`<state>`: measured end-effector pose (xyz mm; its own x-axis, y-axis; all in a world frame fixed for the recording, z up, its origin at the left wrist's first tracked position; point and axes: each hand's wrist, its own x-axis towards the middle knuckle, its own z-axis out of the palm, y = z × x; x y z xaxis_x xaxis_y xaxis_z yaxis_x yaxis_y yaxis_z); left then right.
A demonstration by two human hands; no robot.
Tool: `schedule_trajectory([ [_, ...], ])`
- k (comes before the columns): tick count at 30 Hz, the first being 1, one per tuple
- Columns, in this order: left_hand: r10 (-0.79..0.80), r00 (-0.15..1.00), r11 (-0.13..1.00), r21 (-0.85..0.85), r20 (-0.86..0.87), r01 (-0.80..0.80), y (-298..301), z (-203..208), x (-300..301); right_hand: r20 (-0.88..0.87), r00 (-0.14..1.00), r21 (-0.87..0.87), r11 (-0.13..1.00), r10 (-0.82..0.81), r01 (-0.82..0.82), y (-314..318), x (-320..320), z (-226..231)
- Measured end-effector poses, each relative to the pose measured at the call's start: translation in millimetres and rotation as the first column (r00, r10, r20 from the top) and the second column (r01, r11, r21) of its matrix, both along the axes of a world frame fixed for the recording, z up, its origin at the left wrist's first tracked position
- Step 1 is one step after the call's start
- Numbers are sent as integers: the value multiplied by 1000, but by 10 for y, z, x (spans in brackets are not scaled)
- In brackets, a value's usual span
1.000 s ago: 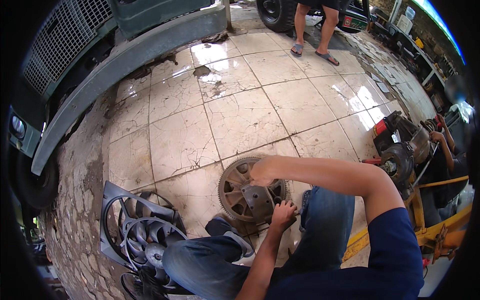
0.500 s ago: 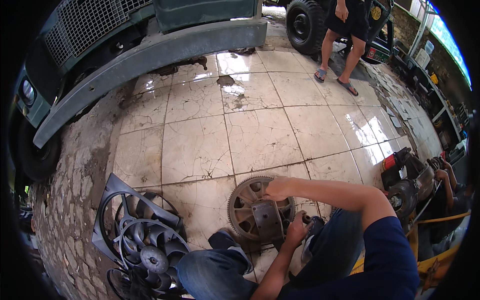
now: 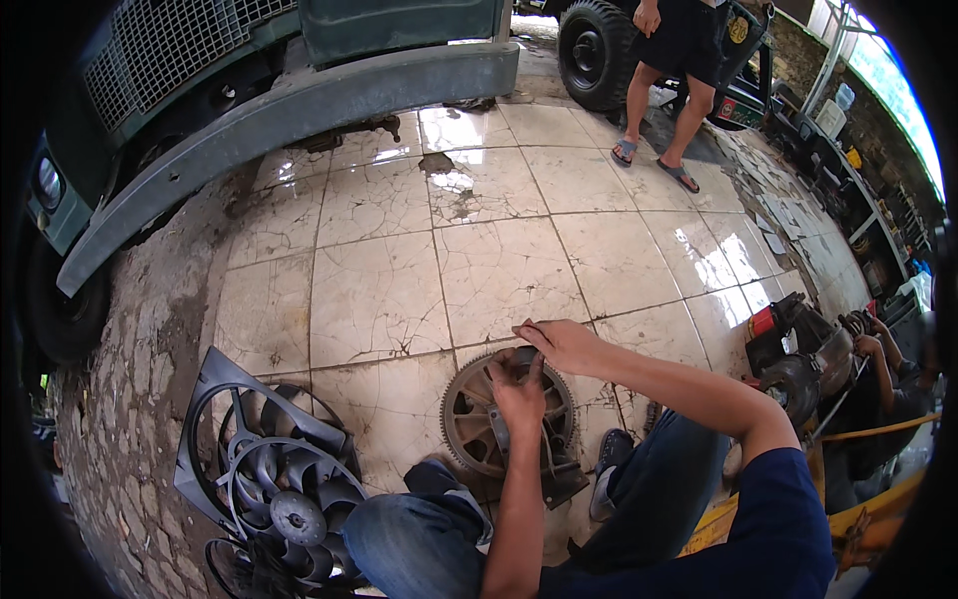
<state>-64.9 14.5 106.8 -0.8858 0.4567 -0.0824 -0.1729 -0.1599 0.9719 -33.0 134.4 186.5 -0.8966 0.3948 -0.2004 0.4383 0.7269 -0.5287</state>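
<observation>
A rusty toothed metal wheel (image 3: 474, 424) with a dark hub stands tilted on the cracked tile floor between my knees. My left hand (image 3: 519, 391) reaches up from below and grips the wheel's upper part, fingers curled around a dark piece there. My right hand (image 3: 561, 344) comes in from the right and rests on the wheel's top rim, fingers closed against it just above the left hand. What lies under the two hands is hidden. A dark block (image 3: 561, 477) sits at the wheel's lower right edge.
A grey fan shroud with a black fan (image 3: 264, 469) lies at the lower left. A green truck's bumper (image 3: 299, 110) crosses the back left. A person in sandals (image 3: 669, 110) stands at the back; another person (image 3: 878, 369) sits at the right beside machine parts.
My left hand has moved from the wheel's lower right side up to its top, next to my right hand. The view has tilted up, so the wheel sits lower in the frame.
</observation>
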Motion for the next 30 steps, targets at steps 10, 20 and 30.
schedule_trajectory([
  [10,-3,992,1000,-4,-127,2,-177,461,-281,-67,993,-323,944,-94,67,-272,-252,416],
  [20,124,990,992,0,-67,-124,-205,445,-309,-218,973,-384,923,-72,-18,-401,-289,365],
  [30,210,977,966,144,38,-213,-296,489,-407,-272,962,-226,971,13,-77,-540,-318,423],
])
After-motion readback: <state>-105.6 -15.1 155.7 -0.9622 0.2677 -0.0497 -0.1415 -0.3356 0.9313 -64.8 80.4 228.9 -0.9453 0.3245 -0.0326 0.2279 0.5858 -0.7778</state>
